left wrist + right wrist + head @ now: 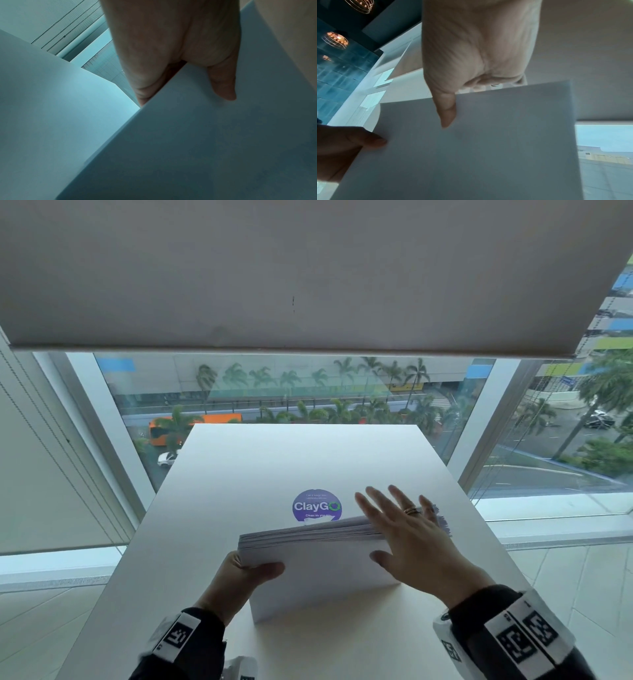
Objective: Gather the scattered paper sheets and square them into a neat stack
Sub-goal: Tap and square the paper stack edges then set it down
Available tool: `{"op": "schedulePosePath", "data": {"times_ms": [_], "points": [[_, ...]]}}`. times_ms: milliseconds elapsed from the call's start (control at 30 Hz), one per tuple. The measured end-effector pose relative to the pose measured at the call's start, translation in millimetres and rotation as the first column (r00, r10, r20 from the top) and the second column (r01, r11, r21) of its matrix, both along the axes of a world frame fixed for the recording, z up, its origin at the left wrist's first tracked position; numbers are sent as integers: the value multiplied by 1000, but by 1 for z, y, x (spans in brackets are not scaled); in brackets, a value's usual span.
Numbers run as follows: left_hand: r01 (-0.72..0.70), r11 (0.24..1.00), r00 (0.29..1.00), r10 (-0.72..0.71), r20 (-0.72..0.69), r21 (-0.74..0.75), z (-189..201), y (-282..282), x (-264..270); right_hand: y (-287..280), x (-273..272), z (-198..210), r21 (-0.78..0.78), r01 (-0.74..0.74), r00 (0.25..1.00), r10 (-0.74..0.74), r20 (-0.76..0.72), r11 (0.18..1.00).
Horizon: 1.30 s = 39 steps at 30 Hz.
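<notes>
On the white table [219, 474] by the window: one stack of white paper sheets [318, 580], stood upright on its lower edge and leaning slightly toward the person. Face blank and unmarked. Top edge thick, showing many fine layered lines; leaves roughly level at the left end, while at the right end several corners fan out unevenly past the fingers. Lower edge rests on the tabletop, just in front of a round purple "ClayGO" sticker [317, 506], whose lower rim the stack hides.

Left hand [239, 577]: grips the stack's upper left corner, thumb laid across the near face, fingers curled behind. The left wrist view confirms the thumb [223, 86] pressed flat on the sheet [205, 135], the paper edge seated in the fork of the hand.

Right hand [407, 532]: fingers straight and spread, laid over the top edge at the stack's right end, palm against the near face, thumb [380, 559] splayed downward on the paper. A ring [412, 511] sits on one finger. The right wrist view shows that thumb [447, 115] resting on the sheet face [488, 148], with the left thumb [373, 140] at the sheet's far side.

Both wrists: dark sleeves with white bands bearing black square markers [527, 638].

Background: lowered roller blind [308, 268], palm trees and an orange bus [195, 428] outside.
</notes>
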State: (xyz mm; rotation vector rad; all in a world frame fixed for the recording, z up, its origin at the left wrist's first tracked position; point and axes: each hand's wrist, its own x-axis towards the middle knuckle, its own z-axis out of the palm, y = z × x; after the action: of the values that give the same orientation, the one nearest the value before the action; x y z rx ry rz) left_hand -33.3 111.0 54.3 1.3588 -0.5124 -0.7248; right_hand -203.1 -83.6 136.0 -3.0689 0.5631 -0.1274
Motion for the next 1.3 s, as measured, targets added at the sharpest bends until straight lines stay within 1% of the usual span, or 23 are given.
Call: {"op": "schedulePosePath", "data": {"times_ms": [33, 133, 233, 400, 433, 467, 500, 533, 567, 600, 633, 667, 700, 733, 767, 800, 833, 867, 967, 1033, 1100, 1200, 1300], "points": [[3, 1000, 1000, -3, -2, -1, 0, 0, 0, -1, -2, 1, 25, 21, 999, -21, -30, 999], [4, 1000, 1000, -4, -13, -13, 1, -1, 0, -2, -4, 2, 28, 67, 995, -69, 67, 997], [6, 1000, 1000, -6, -16, -1, 0, -1, 1, -4, -3, 5, 54, 148, 988, -146, -46, 988], [-8, 1000, 1000, 8, -15, 12, -3, -2, 3, -18, 0, 8, 69, 254, 967, -254, 1, 965], [-17, 1000, 1000, 18, -19, 13, -3, -2, 3, -22, 0, 10, 87, 283, 957, -287, 35, 955], [-29, 999, 999, 29, -20, 19, -4, -3, 3, -28, -1, 9, 156, 315, 942, -328, 67, 936], [-38, 999, 999, 38, -21, 27, -4, -3, 2, -34, -3, 8, 276, 342, 917, -383, 108, 898], [-46, 998, 999, 46, -20, 37, -5, -4, 2, -41, -7, 4, 454, 338, 882, -446, 154, 825], [-56, 998, 998, 56, -19, 42, -4, -4, 1, -46, -11, -4, 646, 262, 833, -507, 224, 717], [-69, 997, 997, 70, -13, 46, -4, -4, 1, -49, -15, -11, 810, 138, 781, -565, 265, 569], [-80, 996, 997, 81, -10, 42, -4, -5, 1, -50, -18, -21, 912, -14, 745, -604, 283, 409], [-91, 995, 996, 92, -5, 41, -4, -5, 1, -51, -20, -33, 955, -132, 717, -640, 276, 264], [-102, 994, 995, 102, 0, 41, -2, -5, 1, -51, -21, -43, 964, -212, 699, -665, 264, 160], [-113, 993, 994, 112, 9, 46, -3, -6, 1, -50, -20, -52, 961, -256, 686, -682, 255, 102], [-127, 991, 992, 126, 15, 52, -3, -7, 1, -50, -19, -58, 957, -279, 683, -683, 259, 84], [-148, 987, 989, 147, 21, 58, -4, -8, 1, -47, -17, -63, 958, -269, 683, -681, 263, 100], [-176, 982, 984, 175, 24, 61, -3, -9, 1, -44, -15, -64, 955, -261, 678, -677, 285, 140], [-212, 976, 977, 210, 34, 57, -4, -11, 1, -43, -12, -65, 954, -244, 656, -694, 296, 176], [-316, 948, 946, 313, 80, 30, 0, -15, 2, -37, -5, -59, 928, -269, 588, -719, 370, 258], [-347, 938, 933, 344, 108, 11, 6, -17, 3, -36, -4, -58, 920, -264, 570, -722, 391, 289], [-350, 937, 929, 349, 123, -14, 13, -16, 3, -35, -5, -58, 923, -271, 567, -730, 382, 273], [-337, 937, 930, 347, 121, -95, 21, -13, 1, -35, -11, -67, 934, -269, 606, -713, 353, 234], [-396, 909, 906, 410, 105, -127, 33, -15, -2, -33, -16, -71, 939, -298, 646, -687, 333, 175]]}}
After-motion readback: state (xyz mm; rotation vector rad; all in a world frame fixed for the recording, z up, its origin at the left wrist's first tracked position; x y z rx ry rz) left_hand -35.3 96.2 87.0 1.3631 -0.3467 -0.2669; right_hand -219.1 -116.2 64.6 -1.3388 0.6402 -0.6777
